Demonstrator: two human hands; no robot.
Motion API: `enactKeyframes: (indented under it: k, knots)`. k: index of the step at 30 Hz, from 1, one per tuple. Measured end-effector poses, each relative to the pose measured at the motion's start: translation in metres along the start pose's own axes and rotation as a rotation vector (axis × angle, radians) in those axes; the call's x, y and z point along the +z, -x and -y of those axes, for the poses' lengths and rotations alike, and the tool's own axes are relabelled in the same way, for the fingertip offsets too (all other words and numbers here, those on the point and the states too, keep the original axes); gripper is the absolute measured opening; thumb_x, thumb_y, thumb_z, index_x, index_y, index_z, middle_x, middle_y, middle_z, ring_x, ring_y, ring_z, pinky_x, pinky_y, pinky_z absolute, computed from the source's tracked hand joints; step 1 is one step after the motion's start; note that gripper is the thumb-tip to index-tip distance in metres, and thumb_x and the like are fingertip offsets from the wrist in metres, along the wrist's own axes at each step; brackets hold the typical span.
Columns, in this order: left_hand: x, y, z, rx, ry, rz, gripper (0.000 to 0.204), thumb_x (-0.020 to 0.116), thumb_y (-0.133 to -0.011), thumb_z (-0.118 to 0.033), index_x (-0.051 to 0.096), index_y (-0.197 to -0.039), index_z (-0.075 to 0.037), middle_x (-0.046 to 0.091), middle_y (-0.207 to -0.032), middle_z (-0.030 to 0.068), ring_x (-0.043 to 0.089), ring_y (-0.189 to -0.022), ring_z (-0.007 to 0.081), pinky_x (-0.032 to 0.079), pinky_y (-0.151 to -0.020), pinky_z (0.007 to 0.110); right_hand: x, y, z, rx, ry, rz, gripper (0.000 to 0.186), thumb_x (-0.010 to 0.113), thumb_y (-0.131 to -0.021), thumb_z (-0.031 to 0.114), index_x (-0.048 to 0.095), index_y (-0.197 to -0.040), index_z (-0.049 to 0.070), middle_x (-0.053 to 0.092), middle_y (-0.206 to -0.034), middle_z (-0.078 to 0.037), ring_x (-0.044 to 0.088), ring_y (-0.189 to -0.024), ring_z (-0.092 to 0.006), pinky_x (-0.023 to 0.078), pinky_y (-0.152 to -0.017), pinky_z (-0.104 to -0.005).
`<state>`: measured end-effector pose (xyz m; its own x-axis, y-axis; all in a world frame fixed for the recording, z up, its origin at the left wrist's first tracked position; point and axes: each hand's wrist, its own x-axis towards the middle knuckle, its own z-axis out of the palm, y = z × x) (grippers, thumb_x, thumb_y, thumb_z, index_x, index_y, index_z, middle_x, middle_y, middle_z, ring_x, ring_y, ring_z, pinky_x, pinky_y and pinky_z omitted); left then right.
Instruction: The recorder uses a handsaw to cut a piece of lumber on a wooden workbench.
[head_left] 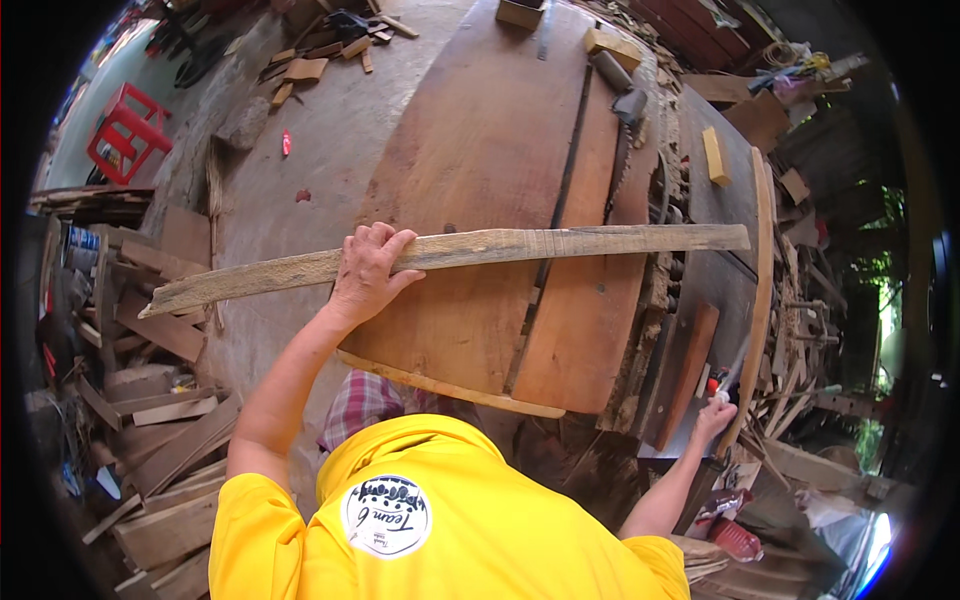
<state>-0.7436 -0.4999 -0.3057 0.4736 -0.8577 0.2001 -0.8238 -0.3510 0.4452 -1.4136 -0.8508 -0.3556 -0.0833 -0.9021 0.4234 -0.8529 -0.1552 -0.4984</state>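
My left hand (366, 272) grips a long, rough, weathered wooden plank (560, 243) near its left third. The plank lies crosswise over a wide brown workbench top (480, 150) and sticks out past its left edge. My right hand (716, 415) reaches down to the bench's right side, fingers at a small red and white object (717, 384) by a curved wooden strip (757, 300). Whether it grips anything is unclear. My yellow shirt (440, 520) fills the bottom.
A saw blade (617, 165) sits in a slot in the bench. Small wood blocks (714, 155) lie on the bench. Offcuts and boards (160, 470) pile up at the left. A red plastic stool (124, 130) stands on the concrete floor at far left.
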Motion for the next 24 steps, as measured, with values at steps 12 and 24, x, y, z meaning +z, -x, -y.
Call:
enactKeyframes:
  k: [12,24]
  knots:
    - [-0.015,0.013,0.040,0.100,0.001,-0.162,0.057,0.078,-0.068,-0.044,0.058,-0.111,-0.012,0.053,-0.108,0.0095,0.050,-0.103,0.0304,0.037,-0.085,0.047,0.023,0.162,0.374,0.481,-1.573,1.017,0.046,0.059,-0.094,0.006,0.045,-0.137,0.006,0.060,-0.117,-0.010,0.061,-0.102,-0.0181,0.054,-0.089,-0.0305]
    - [-0.030,0.010,0.084,0.021,0.114,-0.036,0.047,0.078,-0.069,-0.032,0.058,-0.105,-0.009,0.053,-0.107,0.0119,0.050,-0.103,0.0303,0.041,-0.082,0.043,0.084,0.281,0.507,0.547,-0.899,1.046,0.015,0.053,-0.097,0.023,0.048,-0.108,0.015,0.050,-0.077,0.001,0.046,-0.054,-0.0083,0.037,-0.046,-0.0212]
